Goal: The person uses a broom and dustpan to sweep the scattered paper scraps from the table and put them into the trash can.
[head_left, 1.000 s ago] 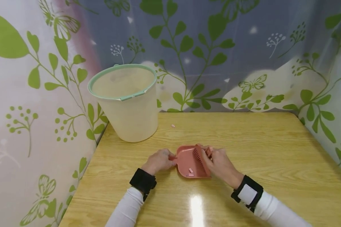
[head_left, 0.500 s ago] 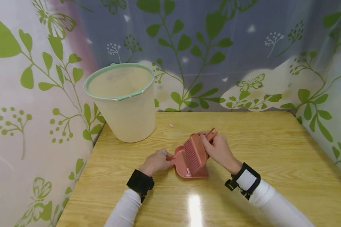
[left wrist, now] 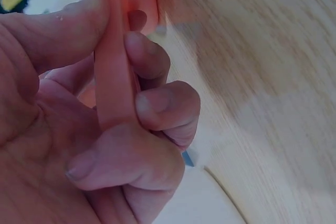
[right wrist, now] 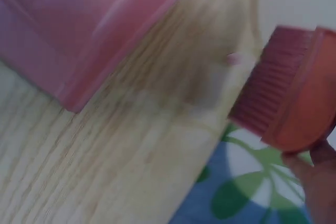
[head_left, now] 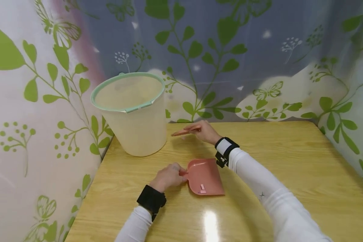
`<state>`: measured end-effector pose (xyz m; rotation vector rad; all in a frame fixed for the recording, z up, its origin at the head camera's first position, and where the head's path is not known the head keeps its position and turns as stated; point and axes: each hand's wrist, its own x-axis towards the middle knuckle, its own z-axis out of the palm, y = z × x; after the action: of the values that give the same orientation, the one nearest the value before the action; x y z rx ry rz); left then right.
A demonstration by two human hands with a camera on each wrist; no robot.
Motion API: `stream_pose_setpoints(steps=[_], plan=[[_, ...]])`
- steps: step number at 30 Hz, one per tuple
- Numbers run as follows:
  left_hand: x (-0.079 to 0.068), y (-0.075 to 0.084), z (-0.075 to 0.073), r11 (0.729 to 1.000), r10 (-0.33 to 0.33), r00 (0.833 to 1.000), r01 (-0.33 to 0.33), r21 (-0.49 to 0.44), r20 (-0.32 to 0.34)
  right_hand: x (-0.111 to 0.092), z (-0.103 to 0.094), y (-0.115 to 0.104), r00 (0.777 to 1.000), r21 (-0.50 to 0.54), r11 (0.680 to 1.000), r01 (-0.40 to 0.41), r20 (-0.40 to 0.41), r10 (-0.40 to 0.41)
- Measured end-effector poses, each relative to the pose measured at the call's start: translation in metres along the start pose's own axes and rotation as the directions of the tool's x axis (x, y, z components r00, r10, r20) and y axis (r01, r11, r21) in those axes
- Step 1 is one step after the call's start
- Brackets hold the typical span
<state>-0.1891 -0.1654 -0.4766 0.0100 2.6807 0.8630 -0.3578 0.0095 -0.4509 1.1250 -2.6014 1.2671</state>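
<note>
My left hand (head_left: 169, 176) grips the handle (left wrist: 113, 61) of a coral-pink dustpan (head_left: 210, 173), which lies on the table with its wide lip facing right. A few small pink pieces (head_left: 203, 191) sit near the pan's front side. Farther back, my right hand (head_left: 207, 131) holds a matching hand brush (head_left: 180, 133), its head pointing left toward the bucket. In the right wrist view the brush's reddish bristles (right wrist: 275, 80) hang just beside a loose pink piece (right wrist: 233, 58) on the wood.
A translucent bucket (head_left: 136, 131) with a mint-green rim (head_left: 96, 90) stands at the back left of the wooden table (head_left: 275, 168), close to the brush. Patterned curtains (head_left: 260, 67) surround the table at the back and sides.
My right hand has lifted the brush out of the dustpan and carried it back and left, over the loose pink piece near the bucket. My left hand keeps its hold on the dustpan.
</note>
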Motion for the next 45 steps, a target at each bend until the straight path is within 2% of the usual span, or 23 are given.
stream_pose_setpoints(steps=[5,8,10,13,15,17,20,23,26,30,33,36,38,41,43,45], plan=[[-0.003,0.001,0.009,1.0,0.006,1.0,-0.005,-0.026,0.025,0.005,0.014,0.029,0.995,-0.04,0.999,0.033,0.099,-0.029],[-0.006,-0.002,0.009,1.0,0.008,1.0,-0.008,-0.023,0.017,0.003,0.012,0.039,0.983,-0.026,0.997,0.066,0.175,-0.06],[-0.006,-0.004,0.007,1.0,0.015,1.0,-0.015,-0.014,0.003,0.0,-0.002,0.042,0.972,-0.018,0.997,0.078,0.225,-0.072],[-0.005,-0.003,0.003,0.999,0.03,0.999,-0.03,-0.014,-0.012,-0.009,-0.033,0.048,0.96,-0.029,0.996,0.084,0.271,-0.073],[-0.003,-0.002,0.0,0.999,0.037,0.999,-0.037,-0.015,-0.011,-0.016,-0.053,0.053,0.964,-0.046,0.996,0.073,0.258,-0.059],[-0.003,-0.003,-0.002,1.0,0.027,1.0,-0.027,-0.013,-0.011,-0.022,-0.065,0.058,0.971,-0.021,0.998,0.055,0.233,-0.049],[-0.004,-0.005,-0.002,1.0,-0.001,1.0,0.001,-0.007,-0.016,-0.027,-0.071,0.061,0.979,0.055,0.998,0.022,0.2,-0.033],[-0.004,-0.006,-0.002,1.0,-0.009,1.0,0.009,-0.008,-0.014,-0.032,-0.066,0.063,0.981,0.11,0.994,0.025,0.187,-0.045],[-0.003,-0.004,-0.002,1.0,0.006,1.0,-0.007,-0.017,-0.008,-0.039,-0.061,0.067,0.965,0.18,0.982,0.057,0.243,-0.101],[-0.004,-0.002,-0.002,1.0,0.003,1.0,-0.003,-0.029,-0.004,-0.053,-0.072,0.066,0.949,0.126,0.991,0.048,0.304,-0.084],[-0.003,-0.001,0.0,1.0,0.0,1.0,0.0,-0.031,-0.003,-0.076,-0.097,0.061,0.946,-0.018,0.999,0.029,0.324,-0.022],[-0.003,-0.001,0.001,0.999,0.0,1.0,0.0,-0.037,0.001,-0.099,-0.126,0.055,0.922,-0.025,0.999,0.019,0.386,-0.008],[-0.002,-0.001,0.0,0.999,0.008,1.0,-0.008,-0.035,-0.001,-0.111,-0.145,0.051,0.926,-0.023,1.0,-0.006,0.376,0.014],[-0.001,-0.002,0.0,0.999,0.012,1.0,-0.013,-0.035,-0.004,-0.123,-0.165,0.047,0.952,-0.065,0.996,-0.056,0.298,0.073],[0.0,-0.003,0.0,1.0,0.015,1.0,-0.015,-0.027,-0.01,-0.129,-0.168,0.047,0.97,-0.143,0.986,-0.091,0.211,0.12],[0.0,-0.004,0.0,0.999,0.009,1.0,-0.009,-0.03,-0.01,-0.134,-0.162,0.05,0.982,-0.232,0.97,-0.068,0.155,0.106]])
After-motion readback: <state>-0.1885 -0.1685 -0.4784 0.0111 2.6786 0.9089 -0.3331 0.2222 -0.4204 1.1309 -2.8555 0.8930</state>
